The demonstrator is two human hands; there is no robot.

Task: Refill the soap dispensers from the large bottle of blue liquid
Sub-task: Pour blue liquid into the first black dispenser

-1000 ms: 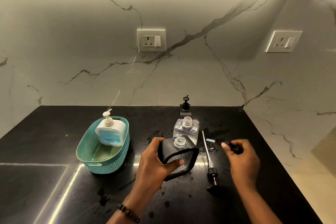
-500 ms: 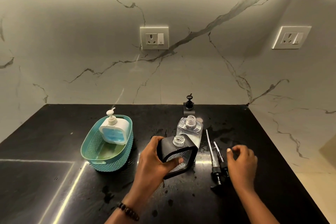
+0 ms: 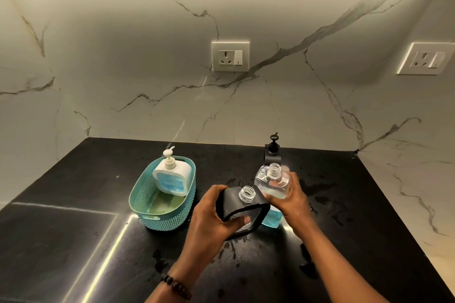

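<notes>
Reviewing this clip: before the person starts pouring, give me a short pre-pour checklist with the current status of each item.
1. Black-framed dispenser is uncapped, neck open: ok.
2. Left hand grips that dispenser firmly: ok; it is tilted, not upright.
3. Clear bottle of blue liquid is uncapped: ok.
4. Right hand grips the clear bottle: ok.
5. Bottle mouth lined up over the dispenser neck: not ok; the two necks are apart, both pointing upward.
6. Countertop dry around the work spot: not ok; wet patches show near both hands.
</notes>
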